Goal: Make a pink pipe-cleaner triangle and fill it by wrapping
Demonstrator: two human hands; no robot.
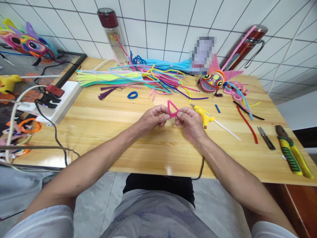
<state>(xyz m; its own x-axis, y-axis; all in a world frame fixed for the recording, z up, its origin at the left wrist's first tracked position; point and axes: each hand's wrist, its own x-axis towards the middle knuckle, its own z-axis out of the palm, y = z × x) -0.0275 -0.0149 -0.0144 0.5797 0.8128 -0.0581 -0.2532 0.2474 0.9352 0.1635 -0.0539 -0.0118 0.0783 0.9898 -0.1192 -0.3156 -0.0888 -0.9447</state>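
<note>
Between my two hands is a pink pipe cleaner [172, 106] bent into a triangle, its point upward. My left hand [158, 115] pinches its lower left corner between thumb and fingers. At the lower right corner, my right hand [190, 119] pinches it the same way. Both hands are just above the wooden table [138, 145]. A yellow glue gun [205, 115] with a white glue stick lies right beside my right hand. Beyond my left hand lies a small blue ring [132, 95] of pipe cleaner.
Bundled pipe cleaners [111, 78] stretch along the back, near a glass bottle [114, 39]. A colourful mask [211, 81] leans by a red flask [244, 46]. On the right lie snips [266, 138] and pliers [289, 152]. A power strip [61, 104] with cables stands left.
</note>
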